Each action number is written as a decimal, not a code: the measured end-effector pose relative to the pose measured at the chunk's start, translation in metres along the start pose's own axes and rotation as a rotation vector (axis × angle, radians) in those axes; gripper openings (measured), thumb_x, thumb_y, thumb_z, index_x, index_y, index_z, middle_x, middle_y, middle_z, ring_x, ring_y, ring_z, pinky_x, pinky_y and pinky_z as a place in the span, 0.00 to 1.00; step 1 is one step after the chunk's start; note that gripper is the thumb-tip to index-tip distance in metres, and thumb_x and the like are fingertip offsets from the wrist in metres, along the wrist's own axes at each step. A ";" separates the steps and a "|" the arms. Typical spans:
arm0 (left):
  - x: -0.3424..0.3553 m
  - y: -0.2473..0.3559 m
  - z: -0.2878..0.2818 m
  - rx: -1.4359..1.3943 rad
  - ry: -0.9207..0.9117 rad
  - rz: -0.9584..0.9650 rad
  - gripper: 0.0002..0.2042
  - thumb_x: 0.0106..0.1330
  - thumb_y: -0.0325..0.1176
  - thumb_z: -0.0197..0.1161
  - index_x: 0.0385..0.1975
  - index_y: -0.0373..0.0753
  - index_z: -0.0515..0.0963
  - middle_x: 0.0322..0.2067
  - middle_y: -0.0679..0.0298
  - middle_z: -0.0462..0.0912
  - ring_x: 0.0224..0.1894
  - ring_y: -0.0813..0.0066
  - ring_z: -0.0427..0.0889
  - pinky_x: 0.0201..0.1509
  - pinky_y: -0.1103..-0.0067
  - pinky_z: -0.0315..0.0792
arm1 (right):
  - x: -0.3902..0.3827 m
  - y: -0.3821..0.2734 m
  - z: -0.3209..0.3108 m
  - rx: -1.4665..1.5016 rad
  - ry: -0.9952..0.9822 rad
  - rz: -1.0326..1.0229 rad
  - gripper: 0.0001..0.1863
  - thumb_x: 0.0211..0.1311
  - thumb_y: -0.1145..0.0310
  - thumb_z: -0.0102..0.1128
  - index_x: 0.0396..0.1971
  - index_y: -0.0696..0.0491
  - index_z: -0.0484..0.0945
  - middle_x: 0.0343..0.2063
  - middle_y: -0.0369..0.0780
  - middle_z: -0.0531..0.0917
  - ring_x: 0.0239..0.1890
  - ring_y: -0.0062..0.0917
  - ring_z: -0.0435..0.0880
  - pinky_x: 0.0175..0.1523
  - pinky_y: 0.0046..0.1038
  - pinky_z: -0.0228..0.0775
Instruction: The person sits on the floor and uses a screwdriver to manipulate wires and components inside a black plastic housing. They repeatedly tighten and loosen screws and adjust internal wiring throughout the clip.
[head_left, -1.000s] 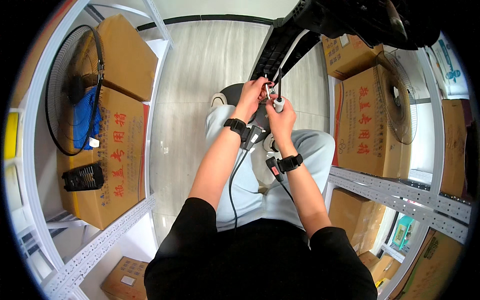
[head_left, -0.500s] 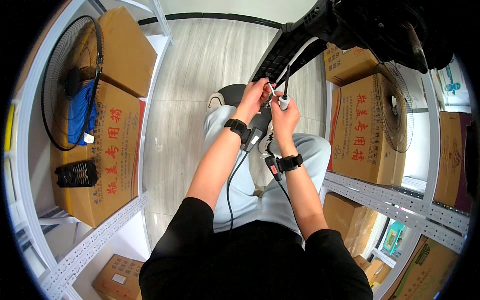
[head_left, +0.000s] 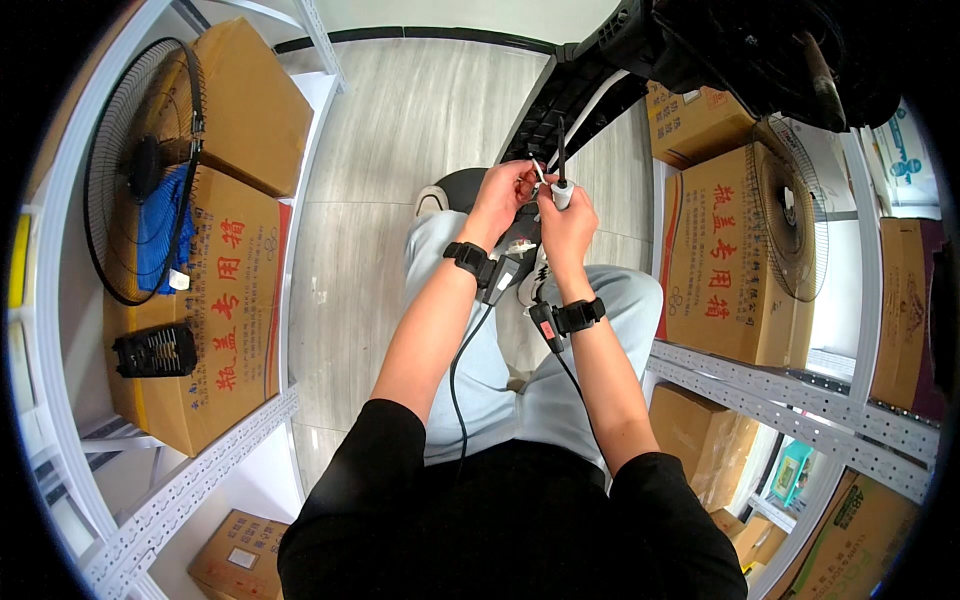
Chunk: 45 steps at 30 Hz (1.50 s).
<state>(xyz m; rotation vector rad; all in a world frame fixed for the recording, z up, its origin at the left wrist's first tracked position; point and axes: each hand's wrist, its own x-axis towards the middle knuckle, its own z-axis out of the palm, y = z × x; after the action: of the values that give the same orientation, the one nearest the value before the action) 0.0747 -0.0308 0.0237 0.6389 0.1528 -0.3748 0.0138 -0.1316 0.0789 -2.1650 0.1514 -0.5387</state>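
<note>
My left hand (head_left: 506, 198) pinches a thin white cable end (head_left: 538, 172) at the lower part of a black fan stand (head_left: 548, 105). Beside it, my right hand (head_left: 567, 228) is wrapped round the whitish handle of a screwdriver (head_left: 562, 190), whose dark shaft points up and away. The right fingertips also come close to the cable; whether they touch it I cannot tell. A white cord (head_left: 602, 95) runs along the inside of the stand. At the upper right is the dark fan motor housing (head_left: 765, 60), with a bare metal shaft (head_left: 818, 72) sticking out.
Metal shelves flank me. On the left are large cardboard boxes (head_left: 235, 320), a round fan grille (head_left: 140, 230), a blue cloth or bag (head_left: 165, 225) and a black slotted part (head_left: 154, 350). Another grille (head_left: 788, 215) leans on a box (head_left: 710, 270) at right. Grey wood-look floor (head_left: 350, 250) lies between.
The screwdriver has shifted slightly left and its shaft stands more upright. Both hands have moved a little, staying close together at the cable.
</note>
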 end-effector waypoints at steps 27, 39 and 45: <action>-0.008 0.004 0.006 -0.089 -0.030 -0.034 0.14 0.68 0.38 0.61 0.44 0.34 0.79 0.32 0.65 0.84 0.36 0.76 0.80 0.43 0.79 0.71 | 0.006 0.002 0.006 0.190 -0.094 0.203 0.10 0.58 0.67 0.69 0.36 0.54 0.85 0.32 0.41 0.85 0.34 0.26 0.85 0.41 0.28 0.74; 0.005 -0.004 -0.019 -0.206 -0.142 -0.027 0.18 0.66 0.27 0.53 0.53 0.25 0.75 0.38 0.59 0.81 0.36 0.76 0.77 0.42 0.84 0.72 | -0.062 0.034 -0.051 0.052 -0.280 0.283 0.15 0.58 0.64 0.69 0.42 0.56 0.82 0.26 0.39 0.84 0.29 0.20 0.82 0.37 0.26 0.74; -0.003 0.002 -0.008 -0.066 -0.167 0.014 0.13 0.68 0.23 0.53 0.50 0.26 0.76 0.46 0.52 0.83 0.46 0.67 0.83 0.53 0.76 0.76 | -0.089 0.035 -0.071 0.010 -0.385 0.204 0.23 0.59 0.68 0.63 0.54 0.57 0.72 0.40 0.51 0.84 0.40 0.42 0.86 0.45 0.35 0.76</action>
<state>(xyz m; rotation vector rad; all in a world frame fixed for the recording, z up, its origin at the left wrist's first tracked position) 0.0728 -0.0236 0.0193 0.5406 0.0011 -0.4058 -0.0935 -0.1790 0.0600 -2.1693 0.1552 -0.0031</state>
